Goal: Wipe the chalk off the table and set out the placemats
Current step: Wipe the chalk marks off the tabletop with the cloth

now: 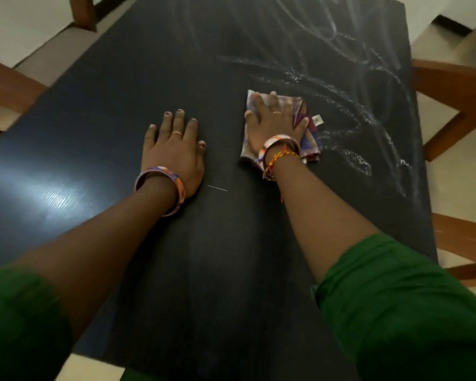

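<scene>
Green sleeves (396,312) fill the near corners of the head view, and two bare forearms reach from them over the dark table (121,78). On the left, the left hand (175,152) lies palm down on the bare tabletop, its fingers (179,119) straight and slightly spread, holding nothing; a ring sits on one finger and a purple-and-orange bangle (160,188) circles the wrist. To its right and a little farther off, the right hand (275,119) presses flat on a folded patterned cloth (309,138), fingers (256,101) straight and spread across the fabric, which lies flat against the table. A matching bangle and a knotted red-and-yellow thread (275,160) ring that wrist. White chalk marks (355,111) streak the table's right and far parts, starting just beyond the cloth and running to the far right edge. A short pale line (217,188) lies on the table between the two wrists. Wooden chairs (456,92) stand along both long sides, over a pale floor (25,17).
</scene>
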